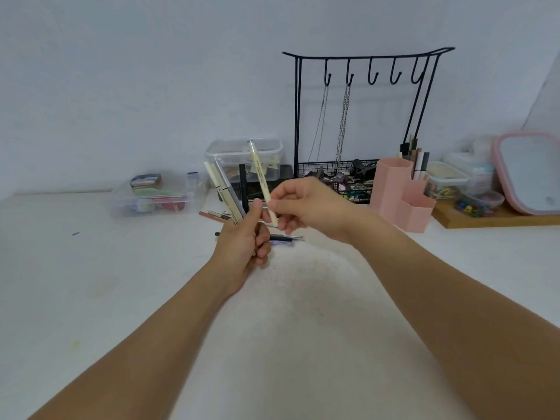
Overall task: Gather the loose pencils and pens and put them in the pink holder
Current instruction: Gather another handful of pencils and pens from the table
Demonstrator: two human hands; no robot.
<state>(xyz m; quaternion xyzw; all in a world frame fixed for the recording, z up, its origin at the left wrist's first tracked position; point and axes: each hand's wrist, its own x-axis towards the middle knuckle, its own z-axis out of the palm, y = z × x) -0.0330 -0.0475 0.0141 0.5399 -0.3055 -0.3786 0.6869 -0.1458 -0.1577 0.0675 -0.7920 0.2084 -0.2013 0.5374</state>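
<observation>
My left hand grips a bundle of pens upright above the white table: a cream one, a grey one and a black one. My right hand pinches a single cream pen, tilted up to the left, right beside the bundle. Several loose pens lie on the table behind my hands, and a pinkish pencil lies further left. The pink holder stands to the right, with a few pens standing in its back compartment.
A black wire stand with hooks and chains rises behind the holder, over a mesh basket. Clear plastic boxes sit at the back left and centre. A wooden tray with small containers and a pink-framed mirror is at the far right.
</observation>
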